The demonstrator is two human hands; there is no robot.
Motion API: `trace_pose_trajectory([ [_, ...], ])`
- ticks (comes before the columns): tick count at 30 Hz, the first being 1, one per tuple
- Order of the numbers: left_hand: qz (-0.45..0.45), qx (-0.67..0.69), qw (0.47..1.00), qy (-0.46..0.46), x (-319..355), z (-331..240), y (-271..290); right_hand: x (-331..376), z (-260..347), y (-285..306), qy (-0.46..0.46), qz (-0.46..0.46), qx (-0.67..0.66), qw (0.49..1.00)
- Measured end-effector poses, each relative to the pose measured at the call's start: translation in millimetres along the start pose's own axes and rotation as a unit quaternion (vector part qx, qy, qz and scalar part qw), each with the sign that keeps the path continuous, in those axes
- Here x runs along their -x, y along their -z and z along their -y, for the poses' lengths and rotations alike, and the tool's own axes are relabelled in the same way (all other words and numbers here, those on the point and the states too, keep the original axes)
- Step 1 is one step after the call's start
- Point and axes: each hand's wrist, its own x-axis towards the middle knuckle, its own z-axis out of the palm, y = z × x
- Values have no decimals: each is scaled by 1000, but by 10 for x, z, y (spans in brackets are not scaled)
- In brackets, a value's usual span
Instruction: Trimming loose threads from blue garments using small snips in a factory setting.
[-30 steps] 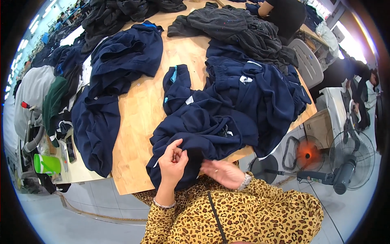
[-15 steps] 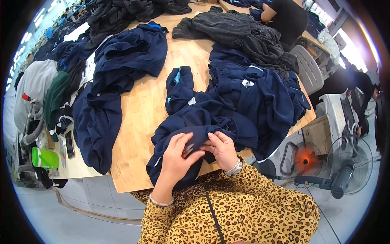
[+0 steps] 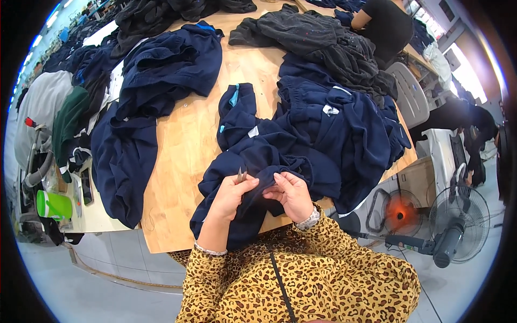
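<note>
My left hand (image 3: 230, 195) is closed around small thread snips (image 3: 242, 174), whose two metal blades point up, slightly apart, beyond my fingers. My right hand (image 3: 291, 195) pinches a fold of a navy garment (image 3: 237, 161) between thumb and fingertips. That garment lies bunched on the wooden table (image 3: 183, 161) at the near edge and hangs over it. Farther up, one narrow navy part shows a turquoise inner strip, with a small white label (image 3: 253, 132) below it. Another navy garment (image 3: 344, 129) with a gathered waistband adjoins it on the right.
More navy garments (image 3: 172, 70) lie at the left, and dark grey fleece (image 3: 312, 37) is heaped at the far side. A grey chair (image 3: 406, 94) and a standing fan (image 3: 455, 231) are on the right. A green bucket (image 3: 56, 205) sits far left. Another person (image 3: 385, 27) works beyond.
My left hand has drawn slightly left, away from the cloth, and the snips' blades now point up instead of toward the fold. My right hand keeps its pinch.
</note>
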Motion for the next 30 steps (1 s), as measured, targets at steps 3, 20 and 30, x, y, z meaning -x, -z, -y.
trace_pose_trajectory([
  [3,11,13,1000,6,-13,31,18,4,-29,15,-8,27,-2,1000],
  [20,-47,-114,980,-158,129,184,-189,135,-65,-78,25,-26,-2,999],
  [30,-66,-234,953,-180,111,202,-146,162,-100,-9,35,1,67,997],
])
